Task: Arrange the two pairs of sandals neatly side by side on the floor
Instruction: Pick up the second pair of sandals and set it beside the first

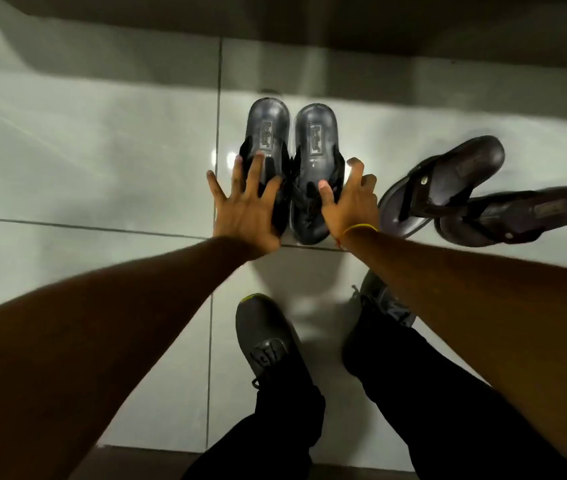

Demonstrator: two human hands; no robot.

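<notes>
The fingers [257, 168] of the left hand [244, 209] are spread wide and laid flat over the strap end of the left grey sandal [268, 133]; nothing is gripped. The fingers [356, 164] of the right hand [349, 206] are likewise splayed and loosely curled, resting against the outer edge of the right grey sandal [316, 140], with the thumb on its strap. This grey pair stands at the centre of the frame, parallel and just beside each other, long sides nearly touching.

The step in hand is judged to be the final squaring of this first pair. The dark pair [476, 195], at centre right, is not yet arranged: both sandals are angled, and one [444, 185] lies partly across the other [514, 216]. The next move would call for these to be separated, turned parallel and set just beside the grey pair.

Open floor [84, 161] is seen to the left and beyond the grey pair. A dark ledge [309, 22] runs across the top of the frame, and the person's own shoes [268, 341] stand near, below the sandals.
</notes>
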